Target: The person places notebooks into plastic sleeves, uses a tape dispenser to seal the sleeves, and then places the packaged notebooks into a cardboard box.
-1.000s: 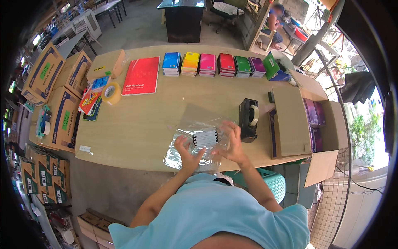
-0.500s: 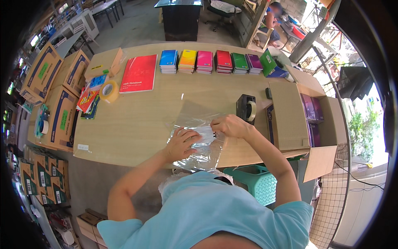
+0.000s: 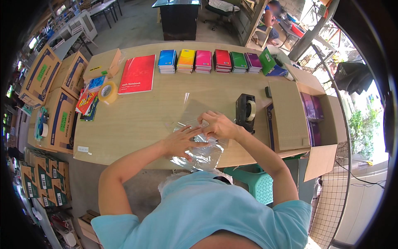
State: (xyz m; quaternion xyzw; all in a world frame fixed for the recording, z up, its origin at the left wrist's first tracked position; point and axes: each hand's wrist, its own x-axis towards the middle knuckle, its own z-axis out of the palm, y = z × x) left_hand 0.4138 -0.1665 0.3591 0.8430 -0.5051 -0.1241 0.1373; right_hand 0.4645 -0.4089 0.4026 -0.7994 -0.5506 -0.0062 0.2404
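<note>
A clear plastic bag (image 3: 201, 159), shiny and wrinkled, lies at the table's near edge around something pale and flat that my hands largely cover. My left hand (image 3: 182, 142) rests on the bag with its fingers spread. Curled fingers of my right hand (image 3: 222, 125) pinch the film at the bag's upper part, close to the left fingertips. What lies under those fingertips is hidden. Just right of that hand stands a black tape dispenser (image 3: 241, 110) with a roll of tape.
Colourful notebook stacks (image 3: 195, 61) line the far edge. A large red notebook (image 3: 137, 76) and a tape roll (image 3: 107, 92) lie left. An open carton (image 3: 290, 118) with purple notebooks stands right; closed cartons (image 3: 62, 118) stand left. A person (image 3: 269, 23) sits beyond.
My right hand has moved left and slightly away from me, pulling in beside the left one. My left fingers have spread wider over the bag.
</note>
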